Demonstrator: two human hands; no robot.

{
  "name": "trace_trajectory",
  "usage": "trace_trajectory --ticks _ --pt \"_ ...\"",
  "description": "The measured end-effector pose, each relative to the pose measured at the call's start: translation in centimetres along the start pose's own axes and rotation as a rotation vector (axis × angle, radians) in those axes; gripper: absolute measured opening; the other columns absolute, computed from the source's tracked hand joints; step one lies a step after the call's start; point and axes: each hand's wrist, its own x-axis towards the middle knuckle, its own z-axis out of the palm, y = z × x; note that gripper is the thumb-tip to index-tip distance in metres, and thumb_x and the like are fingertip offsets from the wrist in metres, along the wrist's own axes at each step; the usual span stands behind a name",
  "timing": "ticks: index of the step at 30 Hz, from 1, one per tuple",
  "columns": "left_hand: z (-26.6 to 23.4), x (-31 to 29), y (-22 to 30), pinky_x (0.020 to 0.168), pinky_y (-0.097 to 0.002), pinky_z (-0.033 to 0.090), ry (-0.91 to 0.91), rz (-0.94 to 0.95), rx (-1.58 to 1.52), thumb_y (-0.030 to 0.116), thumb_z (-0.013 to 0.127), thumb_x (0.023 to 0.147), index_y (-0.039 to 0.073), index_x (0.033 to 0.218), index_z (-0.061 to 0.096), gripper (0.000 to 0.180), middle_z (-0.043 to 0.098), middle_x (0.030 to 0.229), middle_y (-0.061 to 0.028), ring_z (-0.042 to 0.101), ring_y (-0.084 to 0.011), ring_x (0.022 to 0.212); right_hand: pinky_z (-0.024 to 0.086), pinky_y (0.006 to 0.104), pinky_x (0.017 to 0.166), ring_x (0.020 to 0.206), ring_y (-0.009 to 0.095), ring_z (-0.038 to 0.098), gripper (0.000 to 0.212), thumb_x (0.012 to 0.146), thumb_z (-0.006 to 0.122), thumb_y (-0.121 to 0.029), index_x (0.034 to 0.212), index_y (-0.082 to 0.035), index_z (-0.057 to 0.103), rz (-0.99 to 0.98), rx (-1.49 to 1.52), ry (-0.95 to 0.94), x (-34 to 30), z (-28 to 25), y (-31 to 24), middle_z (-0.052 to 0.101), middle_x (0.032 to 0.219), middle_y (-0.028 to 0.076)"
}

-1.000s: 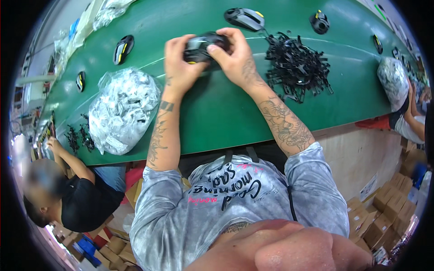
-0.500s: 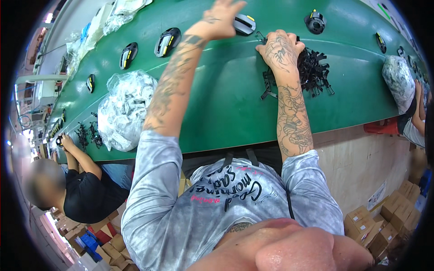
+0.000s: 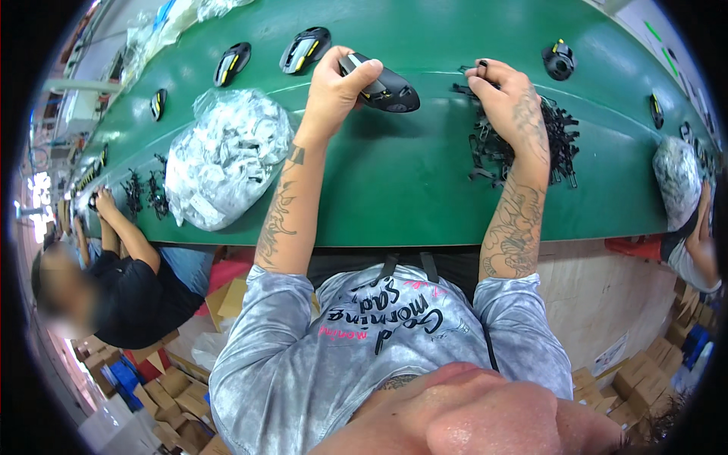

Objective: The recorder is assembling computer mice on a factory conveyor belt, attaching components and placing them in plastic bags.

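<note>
My left hand (image 3: 327, 98) is closed round a black-and-grey mouse-shaped housing (image 3: 390, 85), thumb on top, raised over the green table (image 3: 387, 189) with its underside or inner edge partly showing. To the right, my right hand (image 3: 514, 110) pinches a small black plastic clip (image 3: 483, 68) between thumb and fingertips. Under and beside that hand spreads a heap of similar black clips (image 3: 560, 148), some of them hidden by my wrist. Beyond my left hand lies another mouse-shaped housing (image 3: 305, 50) with a yellow strip.
A clear bag of small parts (image 3: 227, 163) lies left of my forearm. More housings (image 3: 232, 64) line the table's far side, one (image 3: 560, 61) beyond the heap. A co-worker in black (image 3: 133, 296) sits left; another bag (image 3: 676, 174) lies far right beside another person's arm.
My left hand has come back from the far side with a housing in its grip. My right hand has lifted off the heap with a clip between its fingers.
</note>
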Motion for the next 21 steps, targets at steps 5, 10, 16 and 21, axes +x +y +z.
trace_trajectory --ticks 5,10,16,21 --pt "0.2 -0.1 -3.5 0.06 -0.0238 0.053 0.022 0.073 -0.159 0.023 0.072 0.099 0.0 0.126 0.062 0.037 0.071 0.09 -0.0042 0.065 -0.0079 0.071 0.05 0.0289 0.091 0.1 0.018 0.067 0.027 0.102 0.058 -0.016 0.115 0.004 0.07 -0.294 0.53 -0.115 0.9 0.6 1.3 0.072 0.11 0.01" --pt "-0.3 -0.2 -4.2 0.08 -0.0299 0.059 -0.047 -0.074 -0.359 0.017 0.066 0.102 -0.001 0.135 0.06 0.038 0.071 0.104 -0.0075 0.07 -0.0135 0.09 0.055 0.0286 0.082 0.093 0.02 0.068 0.035 0.102 0.054 -0.008 0.136 0.002 0.053 -0.275 1.015 -0.387 0.0 2.7 -0.1 0.07 0.107 0.014" --pt "0.3 -0.9 -3.8 0.095 -0.0369 0.06 -0.158 -0.148 -0.746 0.005 0.062 0.101 -0.005 0.143 0.049 0.045 0.065 0.128 -0.0145 0.069 -0.0207 0.109 0.054 0.0279 0.08 0.088 0.012 0.065 0.035 0.094 0.073 -0.008 0.125 0.004 0.062 -0.186 0.65 -0.39 0.8 6.4 -0.8 0.073 0.099 0.009" --pt "1.2 -1.5 -2.2 0.097 -0.04 0.062 -0.149 -0.166 -0.592 -0.002 0.059 0.099 -0.004 0.148 0.046 0.051 0.064 0.129 -0.0129 0.068 -0.0208 0.111 0.05 0.0241 0.074 0.084 0.011 0.067 0.029 0.096 0.073 -0.016 0.118 0.003 0.073 -0.146 0.726 -0.431 0.6 5.9 -0.3 0.074 0.09 0.004"
